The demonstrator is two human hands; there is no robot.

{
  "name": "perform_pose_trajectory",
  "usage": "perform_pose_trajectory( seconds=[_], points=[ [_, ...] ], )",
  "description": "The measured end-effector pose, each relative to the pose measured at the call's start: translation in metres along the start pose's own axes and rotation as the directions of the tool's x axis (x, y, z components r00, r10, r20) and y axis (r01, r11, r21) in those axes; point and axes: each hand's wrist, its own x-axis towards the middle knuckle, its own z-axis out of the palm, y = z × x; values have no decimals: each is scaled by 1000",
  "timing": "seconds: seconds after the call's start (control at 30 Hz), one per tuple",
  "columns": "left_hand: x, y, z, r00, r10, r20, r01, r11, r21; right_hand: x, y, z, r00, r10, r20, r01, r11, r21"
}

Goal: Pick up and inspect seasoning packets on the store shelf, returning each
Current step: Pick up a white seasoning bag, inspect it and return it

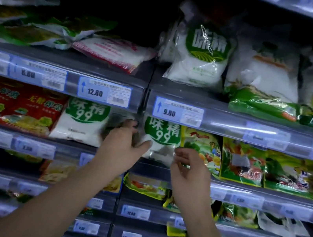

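A white seasoning packet [160,139] with a green round "99" label stands on the second shelf, just right of the shelf divider. My left hand [123,146] grips its left edge: the fingers reach up behind the edge and the thumb lies on the front. My right hand [187,168] is at the packet's lower right edge with its fingers curled. Whether they pinch the plastic is unclear. A matching "99" packet [82,122] stands left of the divider.
Red packets [14,107] stand at the left of this shelf and green-yellow packets [243,164] at the right. The shelf above holds large white bags [201,57] and flat packets [109,50]. Price-tag rails [177,111] front each shelf. Lower shelves carry more packets.
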Motion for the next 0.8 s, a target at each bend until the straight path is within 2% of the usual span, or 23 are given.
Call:
perform_pose_trajectory(
  seconds=[0.1, 0.17, 0.37, 0.57, 0.67, 0.8],
  points=[
    [7, 10, 10, 990, -138, 25, 139, 988, -65, 1, 6, -4, 994, -9, 106, 10, 1000, -6],
    [11, 9, 16, 986, -169, 13, 169, 978, -121, 1, 8, -8, 988, -10, 156, 10, 1000, 2],
    [12, 3, 22, 970, -236, -57, 194, 894, -404, 3, 10, -19, 973, 3, 231, -28, 994, 106],
    [6, 6, 13, 975, -202, -95, 135, 873, -468, 8, 9, -22, 968, 25, 251, -74, 979, 189],
    [-2, 8, -1, 964, -234, -122, 105, 765, -635, 10, 9, -24, 971, 39, 238, -95, 969, 230],
    [-30, 3, -17, 958, -281, -51, 106, 515, -850, 13, 5, -29, 992, 31, 126, -63, 965, 254]
  ],
)
